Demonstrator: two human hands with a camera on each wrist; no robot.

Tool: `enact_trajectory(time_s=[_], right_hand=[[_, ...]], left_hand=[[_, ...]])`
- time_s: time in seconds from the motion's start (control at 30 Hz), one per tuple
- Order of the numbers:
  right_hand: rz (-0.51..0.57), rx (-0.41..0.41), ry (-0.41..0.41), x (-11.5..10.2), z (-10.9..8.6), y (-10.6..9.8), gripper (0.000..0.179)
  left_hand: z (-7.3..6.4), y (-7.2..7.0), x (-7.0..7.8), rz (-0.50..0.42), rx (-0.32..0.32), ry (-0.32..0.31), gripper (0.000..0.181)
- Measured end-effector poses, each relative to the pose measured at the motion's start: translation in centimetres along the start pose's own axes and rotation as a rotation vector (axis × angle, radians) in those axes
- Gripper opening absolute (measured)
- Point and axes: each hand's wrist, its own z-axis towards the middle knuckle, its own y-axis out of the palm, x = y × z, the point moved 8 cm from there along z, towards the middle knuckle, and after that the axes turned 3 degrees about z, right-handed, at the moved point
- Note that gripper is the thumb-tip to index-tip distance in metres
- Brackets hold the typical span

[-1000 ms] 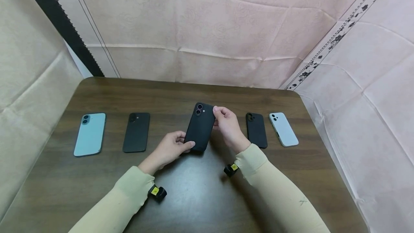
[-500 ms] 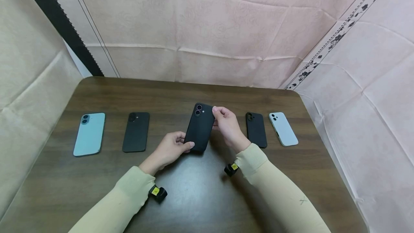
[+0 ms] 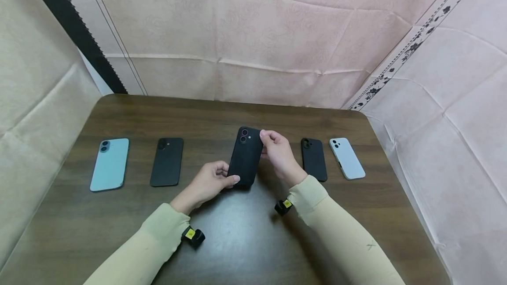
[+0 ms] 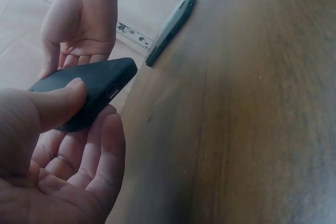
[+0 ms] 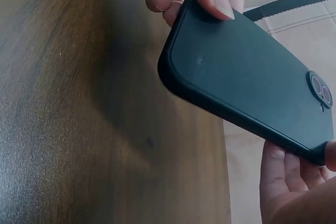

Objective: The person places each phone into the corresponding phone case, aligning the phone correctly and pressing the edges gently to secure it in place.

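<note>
A black phone (image 3: 245, 157) in a dark case is held tilted above the middle of the table, camera side toward me. My left hand (image 3: 207, 184) pinches its lower left corner, thumb on the back and fingers underneath. At the upper right edge my right hand (image 3: 279, 155) grips it between thumb and curled fingers. The right wrist view shows two camera lenses (image 5: 320, 87) near the right hand's end. A port opening shows on the bottom edge of the phone (image 4: 89, 85) in the left wrist view.
On the wooden table (image 3: 222, 250), a light blue phone (image 3: 111, 164) and a dark phone (image 3: 167, 162) lie left of my hands. To the right lie a black phone case (image 3: 314, 159) and a pale blue one (image 3: 348, 158). Pale cloth (image 3: 257, 34) hangs behind the table.
The black phone has tipped very slightly, its top edge a little lower in the head view. Both hands keep their hold and nearly the same place.
</note>
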Motion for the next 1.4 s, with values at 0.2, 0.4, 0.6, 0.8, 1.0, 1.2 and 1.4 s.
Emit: enact_trajectory(time_s=[0.2,0.4,0.6,0.8,1.0,1.2,1.4], right_hand=[[-0.012,-0.002,0.012,0.1,0.0,0.0,0.031],[-0.013,-0.004,0.018,0.3,-0.1,0.4,0.029],[-0.015,-0.031,0.019,0.8,0.0,0.7,0.027],[-0.013,-0.108,0.027,0.9,-0.2,1.2,0.03],[-0.086,-0.267,0.091,1.6,-1.0,2.1,0.039],[-0.071,-0.38,0.127,3.3,-1.7,3.0,0.039],[-0.053,-0.444,0.144,4.0,-2.3,3.8,0.035]], left_hand=[[-0.1,0.3,-0.1,0.007,-0.04,-0.012,0.022],[0.1,-0.1,0.7,-0.047,0.023,0.02,0.026],[0.1,-0.9,1.1,-0.054,0.087,0.029,0.032],[0.0,-1.1,0.9,-0.08,0.087,0.01,0.031],[0.2,-1.7,0.4,-0.104,0.143,0.016,0.026],[0.1,-2.7,0.6,-0.147,0.213,0.019,0.033],[0.1,-3.4,0.8,-0.172,0.251,0.01,0.038]])
